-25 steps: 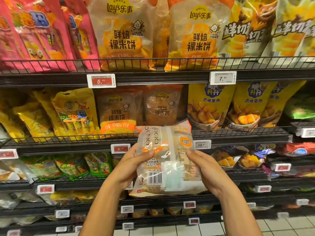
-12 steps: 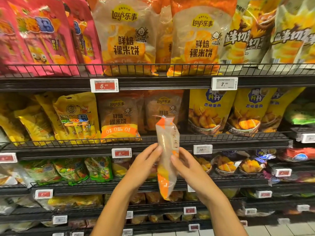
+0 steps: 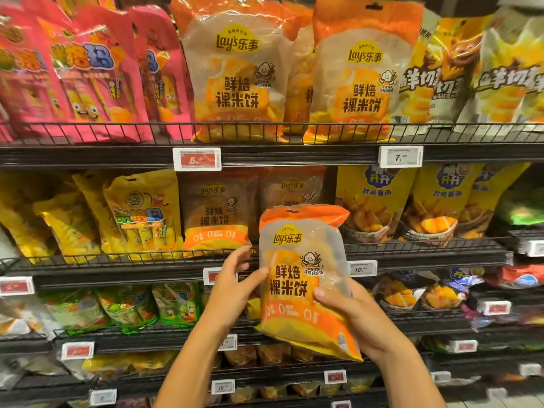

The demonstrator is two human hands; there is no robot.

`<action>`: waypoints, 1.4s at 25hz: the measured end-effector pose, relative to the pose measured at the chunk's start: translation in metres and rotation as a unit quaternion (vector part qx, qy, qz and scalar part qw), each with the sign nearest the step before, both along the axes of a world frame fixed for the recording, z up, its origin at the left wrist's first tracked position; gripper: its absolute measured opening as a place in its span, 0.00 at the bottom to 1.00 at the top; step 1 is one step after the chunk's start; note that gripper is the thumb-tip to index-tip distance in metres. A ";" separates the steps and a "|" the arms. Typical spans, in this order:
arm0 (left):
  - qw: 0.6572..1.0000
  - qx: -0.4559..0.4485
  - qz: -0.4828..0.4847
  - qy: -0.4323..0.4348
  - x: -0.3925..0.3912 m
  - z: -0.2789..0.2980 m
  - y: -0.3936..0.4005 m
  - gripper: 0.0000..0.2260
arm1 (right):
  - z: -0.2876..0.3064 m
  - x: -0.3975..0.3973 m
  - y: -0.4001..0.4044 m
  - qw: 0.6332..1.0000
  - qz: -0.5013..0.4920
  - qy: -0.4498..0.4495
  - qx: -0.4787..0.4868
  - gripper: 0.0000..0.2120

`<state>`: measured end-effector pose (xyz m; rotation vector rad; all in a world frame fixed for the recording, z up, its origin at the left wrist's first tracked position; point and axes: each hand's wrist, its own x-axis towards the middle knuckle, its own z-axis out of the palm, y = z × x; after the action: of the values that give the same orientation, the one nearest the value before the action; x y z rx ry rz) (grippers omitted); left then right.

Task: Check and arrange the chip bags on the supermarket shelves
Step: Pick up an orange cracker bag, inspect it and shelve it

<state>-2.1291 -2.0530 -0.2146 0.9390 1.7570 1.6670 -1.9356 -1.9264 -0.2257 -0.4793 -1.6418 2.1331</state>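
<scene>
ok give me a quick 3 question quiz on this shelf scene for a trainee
1. True or false: the held bag shows its front.
2. Which hand has its thumb across the bag's front? A left hand B right hand
3. Fill in: the white price tag reads 7.__

Key: 1 true; 2 B; 3 90

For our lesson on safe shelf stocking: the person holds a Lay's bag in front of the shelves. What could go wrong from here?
1. The held bag is gripped low by the right hand, while the left hand only touches its edge; it might slip.
2. Pushed in carelessly, it could catch on the wire rail or crush the matching bags behind.
</scene>
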 end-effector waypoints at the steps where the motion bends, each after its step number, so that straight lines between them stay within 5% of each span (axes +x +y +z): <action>1: 0.999 -0.016 -0.021 -0.036 -0.006 -0.004 -0.001 0.28 | 0.000 -0.001 -0.001 1.000 0.010 0.005 -0.016 0.26; 5: 0.976 -0.003 -0.147 -0.162 -0.020 -0.017 -0.007 0.25 | 0.001 -0.010 -0.006 0.997 0.039 0.036 -0.064 0.27; 12: 0.984 0.027 -0.025 -0.174 -0.032 -0.015 0.014 0.23 | -0.007 -0.032 0.003 0.990 -0.131 -0.045 0.026 0.28; 17: 0.983 -0.012 -0.047 -0.179 -0.041 -0.010 0.055 0.16 | -0.006 -0.041 0.050 0.978 -0.176 -0.081 0.075 0.27; 23: 0.995 -0.008 -0.030 -0.095 -0.060 0.017 0.125 0.13 | 0.008 -0.069 0.133 0.965 -0.210 -0.071 0.136 0.16; 26: 0.992 -0.106 0.068 0.001 -0.074 0.033 0.162 0.14 | 0.020 -0.093 0.169 0.946 -0.231 -0.120 0.194 0.07; 30: 0.960 -0.221 0.150 0.081 -0.083 0.033 0.191 0.11 | 0.012 -0.113 0.204 0.909 -0.249 -0.219 0.252 0.18; 35: 0.940 -0.283 0.136 0.134 -0.077 0.009 0.191 0.14 | -0.016 -0.113 0.216 0.895 -0.215 -0.265 0.287 0.15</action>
<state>-2.2060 -1.8623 -0.2056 0.6945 2.4609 1.0932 -2.0488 -1.7103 -0.2422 -1.1623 -2.0877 1.1656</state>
